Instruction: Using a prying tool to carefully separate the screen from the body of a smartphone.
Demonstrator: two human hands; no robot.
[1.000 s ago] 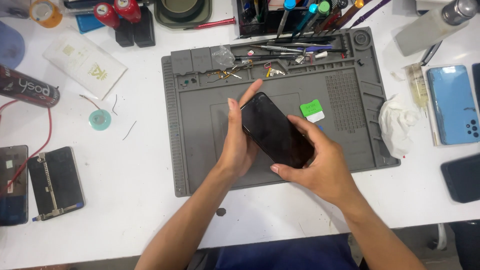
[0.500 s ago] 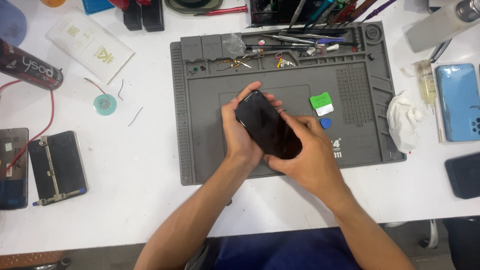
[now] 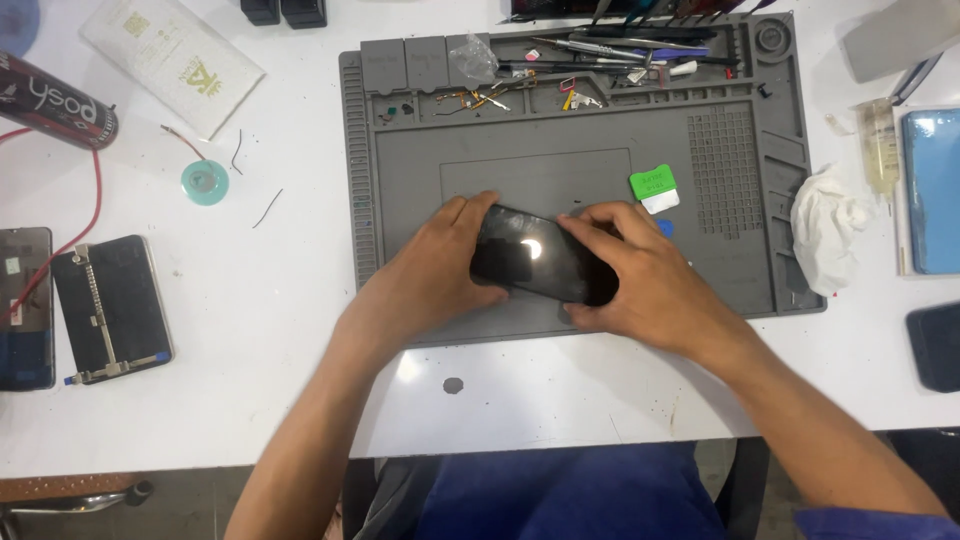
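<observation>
black phone screen (image 3: 535, 265) mid-mat, held | green tag (image 3: 652, 183) right | white packet (image 3: 172, 62) top-left, perhaps paper

My left hand (image 3: 430, 270) and my right hand (image 3: 640, 285) cover both ends of the black phone (image 3: 535, 262), so only its middle shows. The small parts in the grey mat's (image 3: 600, 140) top trays are too small to tell. The picture's edges cut off the blue phone (image 3: 932, 190) and the dark phone (image 3: 22, 305).

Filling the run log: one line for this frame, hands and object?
left hand: grips black phone | right hand: grips same phone, other end | phone: glossy side up, over grey repair mat | nearby: green card
</observation>
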